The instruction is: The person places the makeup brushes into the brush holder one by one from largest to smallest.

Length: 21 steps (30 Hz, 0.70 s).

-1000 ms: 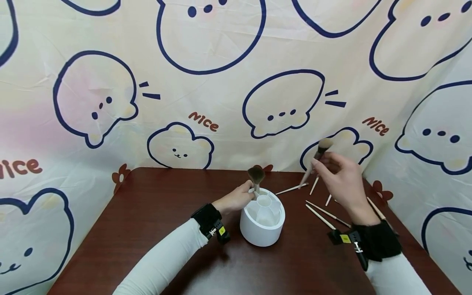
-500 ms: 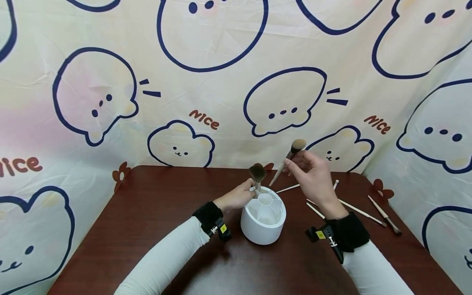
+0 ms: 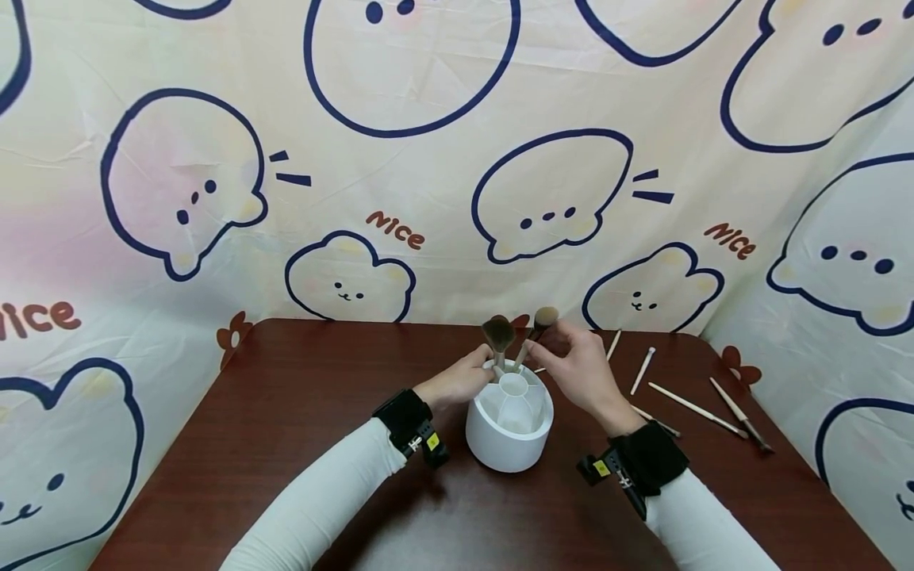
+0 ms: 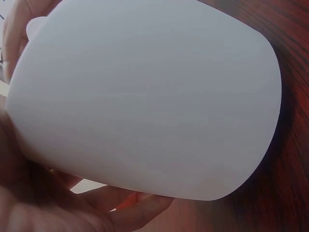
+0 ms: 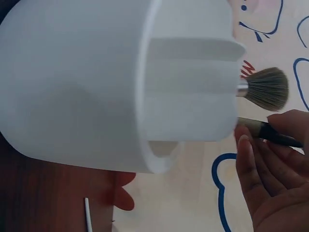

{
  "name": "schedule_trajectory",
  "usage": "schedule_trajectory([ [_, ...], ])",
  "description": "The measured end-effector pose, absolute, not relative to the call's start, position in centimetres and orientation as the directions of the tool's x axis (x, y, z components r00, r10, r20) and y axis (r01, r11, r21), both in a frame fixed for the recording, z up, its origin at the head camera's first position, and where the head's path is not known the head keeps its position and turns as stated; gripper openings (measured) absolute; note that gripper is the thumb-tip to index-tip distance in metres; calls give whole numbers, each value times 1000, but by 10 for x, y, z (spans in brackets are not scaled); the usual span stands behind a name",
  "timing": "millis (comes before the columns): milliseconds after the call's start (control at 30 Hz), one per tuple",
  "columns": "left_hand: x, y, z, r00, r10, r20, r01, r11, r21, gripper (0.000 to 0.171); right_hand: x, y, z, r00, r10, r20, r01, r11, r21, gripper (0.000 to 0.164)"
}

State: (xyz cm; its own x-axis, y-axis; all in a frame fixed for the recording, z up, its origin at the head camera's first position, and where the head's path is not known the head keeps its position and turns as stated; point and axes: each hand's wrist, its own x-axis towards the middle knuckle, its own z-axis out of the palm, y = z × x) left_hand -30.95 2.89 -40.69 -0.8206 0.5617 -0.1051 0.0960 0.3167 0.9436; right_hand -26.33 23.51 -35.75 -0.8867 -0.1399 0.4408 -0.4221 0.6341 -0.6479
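On the cream, navy-patterned fabric backdrop (image 3: 450, 293) before you, you can read a slanted brown-red "Nice" (image 3: 395, 230) left of centre, a second "Nice" (image 3: 730, 241) farther right, and a larger "Nice" (image 3: 40, 318) clipped at the head view's left edge.

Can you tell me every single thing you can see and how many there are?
Round, sectioned holder: one, white, on the table
Fan-shaped brush: one, dark bristles, standing in the holder
Round-headed brush: one, tan bristles, in the right grip
Slim brush-like sticks: at least five, mostly pale, lying on the table's right side
Wooden-looking table: one, reddish-brown, under everything
Bear-patterned cloth: colour cream with navy outlines, behind the table
Long sleeves: two, white, on the arms
Wristbands: two, black, on the wrists
Left grip: one, bare, holding the holder
Right grip: one, bare, above the holder's right
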Motion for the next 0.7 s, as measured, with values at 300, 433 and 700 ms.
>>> schedule_trajectory([
  [300, -308, 26, -409, -819, 564, -104, 120, 347, 930, 19, -267, 231, -368, -905, -179, 385, -402, 654, -641, 25],
  [433, -309, 27, -410, -821, 563, -99, 126, 347, 929, 18, -268, 230, -370, -910, -198, 365, -402, 644, -651, 23],
  [700, -311, 31, -409, -807, 582, -97, 78, 267, 961, 57, -267, 228, -375, -925, -220, 310, -374, 673, -638, 16],
])
